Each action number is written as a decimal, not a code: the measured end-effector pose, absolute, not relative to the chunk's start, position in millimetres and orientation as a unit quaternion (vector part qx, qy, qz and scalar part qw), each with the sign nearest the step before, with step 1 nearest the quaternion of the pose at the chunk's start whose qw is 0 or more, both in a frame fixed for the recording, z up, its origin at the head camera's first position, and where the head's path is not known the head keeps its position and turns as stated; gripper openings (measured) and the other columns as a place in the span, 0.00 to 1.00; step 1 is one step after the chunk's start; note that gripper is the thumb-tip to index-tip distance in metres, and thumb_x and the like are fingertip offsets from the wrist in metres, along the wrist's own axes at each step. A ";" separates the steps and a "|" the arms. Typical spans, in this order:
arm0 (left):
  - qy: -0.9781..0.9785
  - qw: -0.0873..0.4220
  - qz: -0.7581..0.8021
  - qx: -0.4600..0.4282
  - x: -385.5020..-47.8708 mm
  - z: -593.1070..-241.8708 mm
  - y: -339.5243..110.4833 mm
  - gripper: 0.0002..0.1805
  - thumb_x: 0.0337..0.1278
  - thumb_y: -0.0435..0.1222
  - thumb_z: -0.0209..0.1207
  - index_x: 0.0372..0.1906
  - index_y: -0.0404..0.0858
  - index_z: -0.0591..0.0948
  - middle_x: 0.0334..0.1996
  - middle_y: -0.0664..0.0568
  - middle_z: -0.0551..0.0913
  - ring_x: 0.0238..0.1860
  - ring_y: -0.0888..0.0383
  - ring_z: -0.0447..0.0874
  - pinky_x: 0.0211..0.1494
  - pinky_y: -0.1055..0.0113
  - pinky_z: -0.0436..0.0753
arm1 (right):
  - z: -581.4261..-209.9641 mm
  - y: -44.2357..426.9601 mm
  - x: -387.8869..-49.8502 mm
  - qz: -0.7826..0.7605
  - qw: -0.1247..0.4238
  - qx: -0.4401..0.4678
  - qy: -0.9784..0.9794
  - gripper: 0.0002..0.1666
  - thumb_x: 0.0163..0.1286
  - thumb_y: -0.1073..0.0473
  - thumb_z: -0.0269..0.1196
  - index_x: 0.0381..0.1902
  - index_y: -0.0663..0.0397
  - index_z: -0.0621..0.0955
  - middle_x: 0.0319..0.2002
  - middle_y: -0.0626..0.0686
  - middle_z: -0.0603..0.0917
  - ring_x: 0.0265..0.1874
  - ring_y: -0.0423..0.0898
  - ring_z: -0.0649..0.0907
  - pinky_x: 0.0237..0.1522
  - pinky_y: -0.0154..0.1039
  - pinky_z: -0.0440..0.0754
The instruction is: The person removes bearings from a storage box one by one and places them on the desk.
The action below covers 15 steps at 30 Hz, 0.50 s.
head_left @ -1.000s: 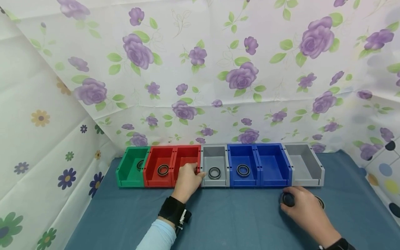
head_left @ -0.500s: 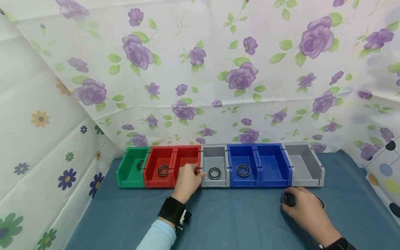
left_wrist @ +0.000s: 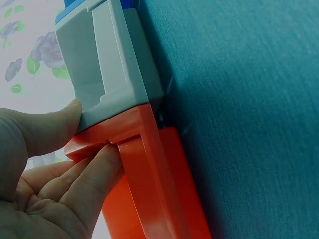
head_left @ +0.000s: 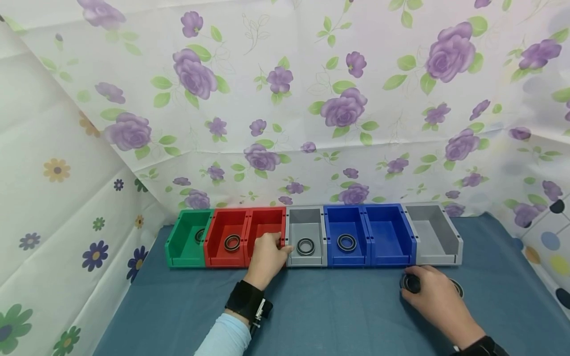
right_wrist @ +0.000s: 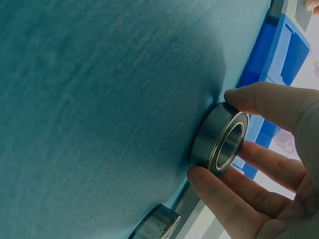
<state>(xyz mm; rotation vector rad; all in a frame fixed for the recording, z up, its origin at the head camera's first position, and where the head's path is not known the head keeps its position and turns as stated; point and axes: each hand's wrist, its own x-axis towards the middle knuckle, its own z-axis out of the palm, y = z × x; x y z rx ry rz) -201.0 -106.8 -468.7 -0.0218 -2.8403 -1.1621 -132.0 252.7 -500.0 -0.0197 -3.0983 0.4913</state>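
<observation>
My left hand (head_left: 267, 259) pinches the shared wall between the right red bin (head_left: 262, 223) and the middle grey bin (head_left: 305, 225). In the left wrist view, its thumb lies on the grey side and its fingers reach into the red bin (left_wrist: 162, 199). Over the table, my right hand (head_left: 438, 301) holds a ball bearing (right_wrist: 219, 139) by its rim, between thumb and fingers. That bearing is tilted, in front of the right blue bin (head_left: 388, 237). A second bearing (head_left: 457, 288) lies on the table, partly hidden behind the right hand.
Single bearings sit in the green bin (head_left: 182, 247), left red bin (head_left: 227, 225), middle grey bin and left blue bin (head_left: 345, 221). A right-hand grey bin (head_left: 429, 237) ends the row. Behind the bins hangs a flowered cloth (head_left: 303, 118); a blue-green cloth (head_left: 338, 311) covers the table.
</observation>
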 end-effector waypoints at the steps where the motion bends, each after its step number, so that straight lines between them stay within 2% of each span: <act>1: -0.925 0.036 -0.379 -0.008 -201.0 -468.9 -107.0 0.23 0.47 0.39 0.69 0.49 0.32 0.81 0.23 0.50 0.79 0.24 0.59 0.76 0.24 0.70 0.76 | -500.3 252.6 -132.2 0.156 0.003 -0.007 -0.988 0.30 0.41 0.53 0.75 0.44 0.60 0.82 0.41 0.64 0.82 0.42 0.62 0.81 0.42 0.60 0.76; 15: -0.924 0.029 -0.382 0.005 -200.3 -467.1 -106.2 0.25 0.47 0.39 0.69 0.52 0.33 0.80 0.27 0.49 0.82 0.25 0.59 0.77 0.26 0.71 0.77 | -501.2 253.2 -133.8 0.154 -0.004 -0.003 -0.988 0.31 0.43 0.51 0.74 0.45 0.60 0.82 0.42 0.65 0.82 0.42 0.62 0.81 0.41 0.59 0.77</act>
